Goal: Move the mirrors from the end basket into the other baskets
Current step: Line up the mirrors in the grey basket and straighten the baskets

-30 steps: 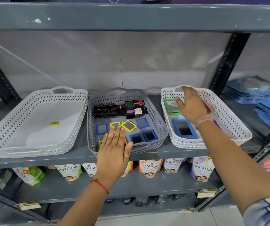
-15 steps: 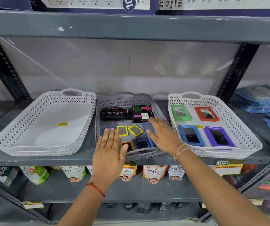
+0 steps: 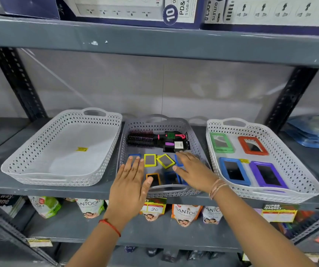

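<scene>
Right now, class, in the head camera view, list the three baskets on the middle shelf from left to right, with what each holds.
White perforated plastic basket, holding only a yellow sticker → grey perforated basket with black hairbrushes and small framed mirrors → white perforated basket with four larger framed mirrors.

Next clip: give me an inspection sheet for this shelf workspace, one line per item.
Surface: grey metal shelf holding three perforated baskets side by side.
Job's things: left white basket holds only a yellow sticker; grey middle basket holds small framed mirrors; right white basket holds four larger mirrors, green, orange, blue, purple.
Clutter: hairbrushes at the back of the middle basket.
Grippers: left hand and right hand flat and open over the small mirrors, gripping nothing.
Cables: nothing seen.
Surroundings: power-strip boxes above, soap pouches below.
</scene>
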Motion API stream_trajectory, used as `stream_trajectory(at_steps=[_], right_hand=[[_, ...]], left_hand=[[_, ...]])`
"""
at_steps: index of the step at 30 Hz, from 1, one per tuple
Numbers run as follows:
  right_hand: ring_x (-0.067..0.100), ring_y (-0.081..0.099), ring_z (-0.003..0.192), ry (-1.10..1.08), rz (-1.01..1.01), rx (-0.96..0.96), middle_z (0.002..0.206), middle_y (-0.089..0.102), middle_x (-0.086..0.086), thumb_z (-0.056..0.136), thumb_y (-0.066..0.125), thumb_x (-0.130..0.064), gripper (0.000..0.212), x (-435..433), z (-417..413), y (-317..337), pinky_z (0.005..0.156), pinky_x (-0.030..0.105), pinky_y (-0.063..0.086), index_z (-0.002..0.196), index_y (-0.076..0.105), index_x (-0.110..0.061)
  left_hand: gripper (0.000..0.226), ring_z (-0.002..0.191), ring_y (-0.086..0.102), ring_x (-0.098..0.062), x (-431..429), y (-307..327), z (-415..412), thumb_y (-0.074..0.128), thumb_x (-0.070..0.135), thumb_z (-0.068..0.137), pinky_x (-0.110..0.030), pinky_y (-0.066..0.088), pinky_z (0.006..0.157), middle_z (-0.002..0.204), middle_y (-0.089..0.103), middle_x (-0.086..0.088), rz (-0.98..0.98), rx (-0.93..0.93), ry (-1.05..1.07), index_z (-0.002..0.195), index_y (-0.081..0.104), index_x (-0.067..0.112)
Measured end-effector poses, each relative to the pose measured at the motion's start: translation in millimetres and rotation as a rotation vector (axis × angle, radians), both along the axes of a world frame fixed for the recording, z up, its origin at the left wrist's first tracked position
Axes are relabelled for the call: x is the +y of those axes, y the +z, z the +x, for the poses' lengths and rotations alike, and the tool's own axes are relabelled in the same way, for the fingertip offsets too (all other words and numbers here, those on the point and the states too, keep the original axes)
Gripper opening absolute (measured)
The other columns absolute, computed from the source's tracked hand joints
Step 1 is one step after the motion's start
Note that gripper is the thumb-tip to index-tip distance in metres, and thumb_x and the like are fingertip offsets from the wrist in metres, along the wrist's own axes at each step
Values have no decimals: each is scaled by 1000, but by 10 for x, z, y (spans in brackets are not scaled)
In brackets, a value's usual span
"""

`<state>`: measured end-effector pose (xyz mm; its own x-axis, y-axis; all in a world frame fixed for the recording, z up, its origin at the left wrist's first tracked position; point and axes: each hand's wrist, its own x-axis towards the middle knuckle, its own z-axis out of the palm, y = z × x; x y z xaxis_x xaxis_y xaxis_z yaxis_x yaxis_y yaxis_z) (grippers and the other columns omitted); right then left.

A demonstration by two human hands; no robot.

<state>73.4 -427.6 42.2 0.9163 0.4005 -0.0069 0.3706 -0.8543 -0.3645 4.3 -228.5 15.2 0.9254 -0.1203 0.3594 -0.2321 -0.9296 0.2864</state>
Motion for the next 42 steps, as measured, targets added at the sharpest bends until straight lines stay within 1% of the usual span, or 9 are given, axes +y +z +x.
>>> stream_trajectory(at_steps=[5, 8, 13, 19, 26, 30, 35, 37, 42], right_hand=[[16, 23, 143, 118, -47, 90, 155, 27, 1, 92, 55, -17, 55, 37, 382, 164, 116, 26, 14, 143, 33, -17], [21, 28, 139, 151, -213, 96, 147, 42, -1, 87, 62, -19, 55, 137, 630, 132, 116, 35, 21, 138, 42, -22], [27, 32, 134, 192, -432, 126, 141, 48, 2, 82, 66, -25, 58, 248, 843, -5, 108, 42, 29, 136, 45, -30], [24, 45, 110, 137, -325, 20, 115, 62, 2, 75, 72, -32, 21, 258, 864, -104, 92, 34, 36, 95, 70, -28], [22, 46, 105, 69, -266, -22, 92, 45, 1, 72, 74, -35, 25, 300, 762, -18, 89, 28, 37, 94, 74, -24], [24, 47, 105, 45, -259, -10, 101, 53, 5, 70, 75, -37, 26, 298, 745, -18, 88, 30, 42, 93, 74, -25], [24, 49, 104, 6, -222, 6, 106, 56, 7, 67, 78, -36, 25, 297, 763, -50, 83, 29, 42, 89, 74, -25], [22, 48, 104, 13, -210, 22, 105, 61, 6, 66, 78, -36, 25, 296, 775, -63, 83, 29, 41, 88, 74, -25], [27, 43, 126, -83, -88, 8, 133, 55, 9, 73, 75, -29, 49, 139, 861, 147, 106, 39, 35, 120, 63, -21]], left_hand=[[90, 137, -3, -18, 61, 27, -6, -12, 65, 79, -32, 2, 113, 150, 24, -10, -1, 5, 34, 141, 20, 8], [91, 138, -8, -16, 100, 10, -21, -13, 68, 77, -28, -4, 114, 152, 18, -6, 6, 29, 39, 142, 15, 10], [88, 138, -10, -17, 102, 6, -13, -11, 67, 79, -26, -8, 112, 151, 17, -6, 13, 30, 27, 141, 15, 10], [91, 138, -8, -18, 101, -8, -10, -11, 69, 77, -30, -1, 114, 151, 16, -6, 6, 35, 29, 141, 14, 10], [89, 137, -2, -18, 101, -5, -11, -8, 68, 80, -34, 3, 114, 150, 20, -8, 0, 10, 22, 141, 17, 9], [86, 136, 7, -17, 108, 27, -31, -1, 68, 81, -35, 5, 112, 148, 29, -10, -58, -9, -16, 140, 23, 10], [78, 123, 47, -31, 107, 55, -92, 14, 64, 86, -45, 14, 107, 130, 55, -17, -100, 12, -51, 136, 35, 8], [76, 117, 53, -32, 112, 49, -107, 16, 62, 87, -44, 16, 106, 122, 61, -17, -105, 24, -58, 135, 38, 7], [74, 115, 54, -33, 123, 32, -108, 17, 61, 88, -44, 20, 103, 119, 63, -15, -99, 31, -66, 131, 43, 7]])
